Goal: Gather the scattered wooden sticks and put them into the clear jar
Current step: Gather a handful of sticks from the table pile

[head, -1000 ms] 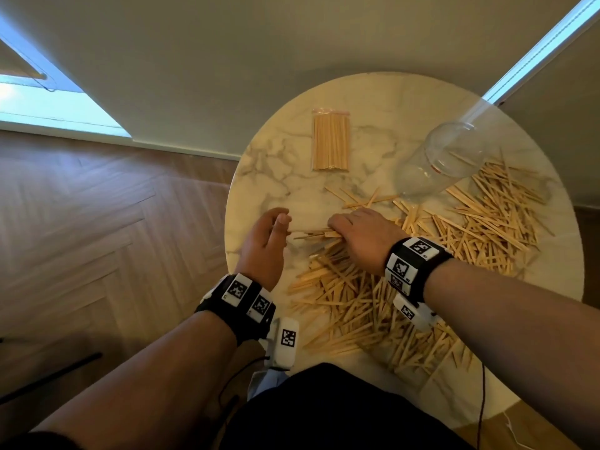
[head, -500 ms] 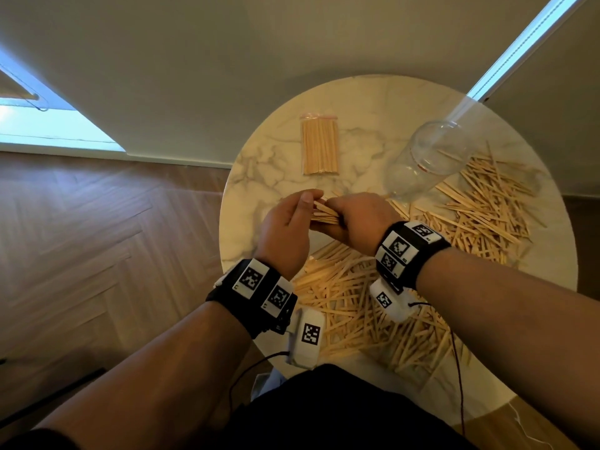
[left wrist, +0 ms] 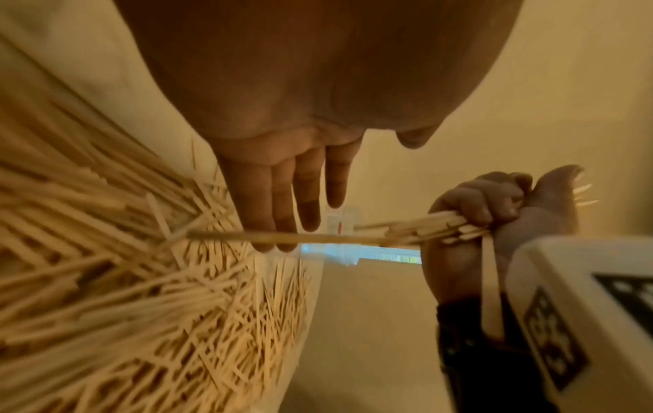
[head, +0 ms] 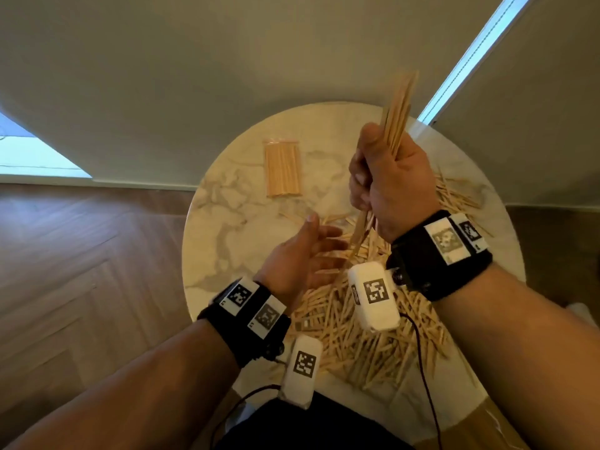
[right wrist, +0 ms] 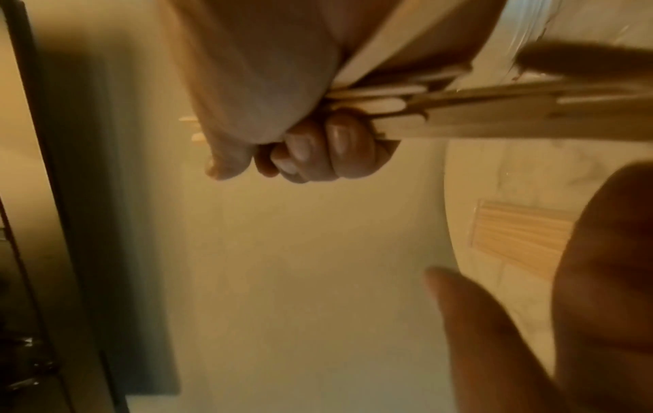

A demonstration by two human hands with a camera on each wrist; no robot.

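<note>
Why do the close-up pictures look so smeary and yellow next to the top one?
Head view: fairly sharp, edges bowed by the wide lens, raised sticks slightly smeared. Left wrist view: scattered sticks streaked by motion, warm cast. Right wrist view: the right hand readable, the left hand a dark blur.

The right hand (right wrist: 297,134) curls its fingers (right wrist: 335,156) round a bundle of wooden sticks (right wrist: 459,111), whose flat, rounded ends reach toward the right edge, with a few tips poking out past the thumb side. Below right, the left hand (right wrist: 583,293) lies blurred, fingers straight. Behind it, a clear packet of sticks (right wrist: 519,237) rests on the marble table (right wrist: 512,173).
</note>
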